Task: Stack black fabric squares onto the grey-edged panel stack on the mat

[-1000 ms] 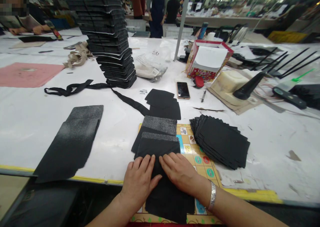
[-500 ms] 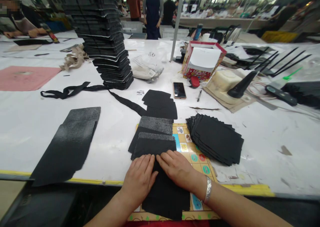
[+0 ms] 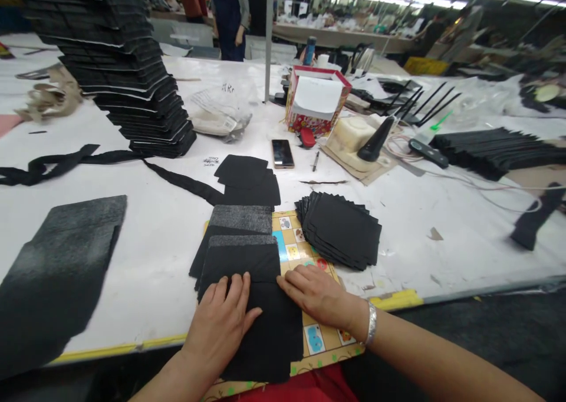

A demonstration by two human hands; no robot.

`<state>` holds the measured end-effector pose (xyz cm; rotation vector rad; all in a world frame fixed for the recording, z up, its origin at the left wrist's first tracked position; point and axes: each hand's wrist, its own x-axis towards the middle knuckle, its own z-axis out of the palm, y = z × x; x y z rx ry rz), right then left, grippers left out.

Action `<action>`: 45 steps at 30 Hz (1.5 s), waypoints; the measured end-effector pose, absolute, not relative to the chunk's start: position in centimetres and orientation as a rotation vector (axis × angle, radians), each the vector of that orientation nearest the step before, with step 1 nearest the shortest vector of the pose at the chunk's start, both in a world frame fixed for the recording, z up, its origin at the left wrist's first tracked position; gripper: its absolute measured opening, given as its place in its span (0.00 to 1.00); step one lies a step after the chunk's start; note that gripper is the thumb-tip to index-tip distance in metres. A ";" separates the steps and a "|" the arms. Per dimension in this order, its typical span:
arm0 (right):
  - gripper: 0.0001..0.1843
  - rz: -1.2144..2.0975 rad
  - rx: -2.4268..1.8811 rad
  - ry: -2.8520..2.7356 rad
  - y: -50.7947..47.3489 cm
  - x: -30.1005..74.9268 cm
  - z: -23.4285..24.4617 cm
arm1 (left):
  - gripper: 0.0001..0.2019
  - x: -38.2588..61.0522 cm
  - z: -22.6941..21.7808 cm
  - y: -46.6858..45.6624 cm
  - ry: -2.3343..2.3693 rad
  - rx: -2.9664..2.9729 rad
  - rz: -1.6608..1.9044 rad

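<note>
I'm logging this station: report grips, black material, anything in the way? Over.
Left grip open, resting on black material. Right grip open, at its right edge. Patterned board underneath. No obstruction seen; fanned stack sits apart, beyond right grip.

White-topped table (image 3: 420, 204): gold-edged smartphone with dark screen (image 3: 283, 153) lies flat; small red rounded object (image 3: 308, 137) beyond it, to the right; slim dark-and-silver pen (image 3: 315, 161) right of phone. Further back, red-rimmed patterned box (image 3: 312, 122), white sheet (image 3: 317, 97) framed by its rim. Thin grey metal pole (image 3: 268, 48) stands left of box; clear plastic bag (image 3: 223, 119), pale contents, left of pole. Right of box: cream-coloured block (image 3: 351, 135) on brown cardboard sheet (image 3: 372, 174), black tapered object (image 3: 375, 142) beside block. Far left: tangled beige strips (image 3: 50, 99). Background: person in dark blue apron (image 3: 227, 19), standing.
</note>
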<state>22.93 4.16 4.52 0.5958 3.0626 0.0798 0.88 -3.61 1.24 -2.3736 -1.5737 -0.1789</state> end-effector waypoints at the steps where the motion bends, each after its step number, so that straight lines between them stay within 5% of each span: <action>1: 0.15 0.082 0.588 3.053 4.1 22.9 4.6 | 0.27 1.1 1.3 -3.6 -1.556 -2.375 -0.138; 8: 0.16 0.120 0.570 3.031 3.8 23.5 4.9 | 0.36 2.1 2.1 -3.1 -1.461 -2.387 0.039; 21: 0.19 0.166 1.017 3.075 0.8 21.4 4.5 | 0.34 2.6 2.7 -3.2 -1.600 -2.431 0.172; 28: 0.13 0.076 1.237 2.896 0.5 21.4 4.1 | 0.30 -1.1 1.4 -4.2 -1.594 -2.370 -0.105; 39: 0.07 -0.702 1.441 2.684 2.9 18.5 6.6 | 0.17 -2.1 0.2 -3.5 -1.653 -2.256 -0.560; 45: 0.05 -0.792 1.860 2.720 5.2 25.0 9.3 | 0.28 -7.2 -5.4 -2.6 -1.641 -2.309 -0.840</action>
